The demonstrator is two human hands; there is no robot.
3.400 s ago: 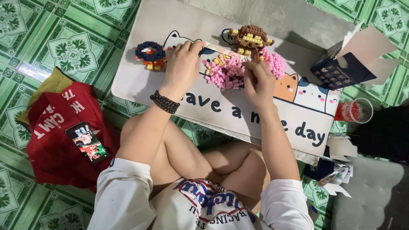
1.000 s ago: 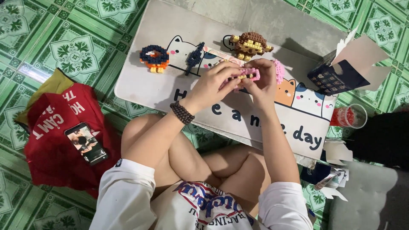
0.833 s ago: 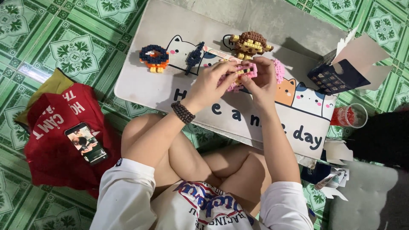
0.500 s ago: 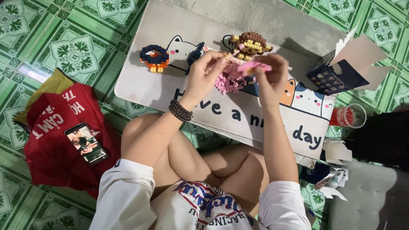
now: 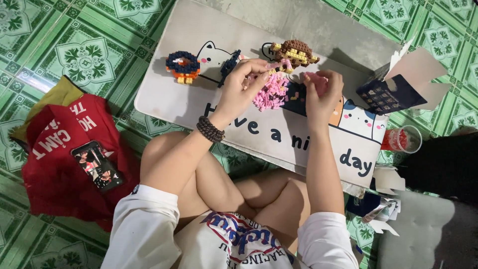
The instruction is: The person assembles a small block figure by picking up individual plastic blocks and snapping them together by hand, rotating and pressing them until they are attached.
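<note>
A heap of small pink building bricks (image 5: 271, 94) lies on a pale mat (image 5: 164, 99) printed with cartoon cats. My left hand (image 5: 241, 87), with a dark bead bracelet on its wrist, hovers over the heap's left side and pinches a small pink brick piece (image 5: 273, 65) at its fingertips. Just right of the heap, my right hand (image 5: 323, 94) is closed around a pink brick cluster (image 5: 314, 79). My bare knees are folded below the mat.
On the mat stand a blue-and-orange ring-shaped brick model (image 5: 182, 65), a small dark blue model (image 5: 230, 62) and a brown-and-yellow figure (image 5: 294, 52). A dark booklet (image 5: 393, 92) and a red-capped clear cup (image 5: 403, 139) sit right. A phone (image 5: 97, 165) lies on red cloth (image 5: 55, 189), left.
My hands were pressed together on one pink piece a second ago. They have since parted: the left went up over the heap, the right moved right with the pink cluster.
</note>
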